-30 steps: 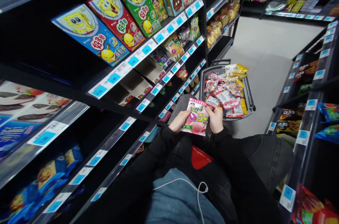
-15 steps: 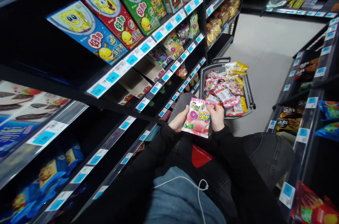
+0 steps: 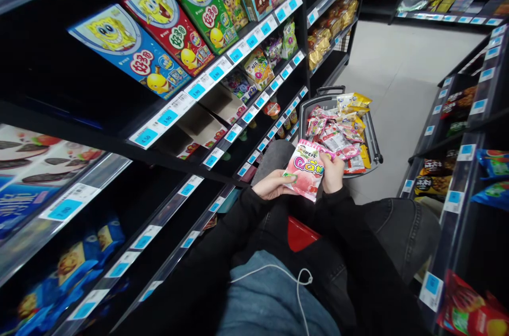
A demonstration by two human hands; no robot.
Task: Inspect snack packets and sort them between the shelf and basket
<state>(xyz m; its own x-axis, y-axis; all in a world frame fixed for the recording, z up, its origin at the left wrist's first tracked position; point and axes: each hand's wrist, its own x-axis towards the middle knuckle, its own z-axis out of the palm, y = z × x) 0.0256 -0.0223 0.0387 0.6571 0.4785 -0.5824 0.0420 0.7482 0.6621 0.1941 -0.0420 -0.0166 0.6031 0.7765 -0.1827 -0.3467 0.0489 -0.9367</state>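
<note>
A pink and white bag of gummy candy [image 3: 305, 169] is held between my two hands above my lap, its printed front facing up and its top tilted slightly left. My left hand [image 3: 274, 184] grips the lower left edge, thumb on the front. At the upper right edge, my right hand [image 3: 333, 171] pinches the bag, with some fingers hidden behind it. Just beyond the hands, a grey shopping basket [image 3: 375, 140] on the floor holds a heap of small pink, white and yellow candy bags [image 3: 338, 132].
Shelves with blue price tags line the left, carrying cartoon snack boxes [image 3: 127, 50], candy bags [image 3: 258, 68] and open cardboard trays [image 3: 201, 126]. On the right stands a low rack [image 3: 453, 198] of snack bags. Pale floor [image 3: 401, 60] stretches ahead. A white cord [image 3: 299, 283] lies across my front.
My left hand has slid down from the bag's side to its lower left edge. The bag has tilted, and my right hand has moved slightly right and up.
</note>
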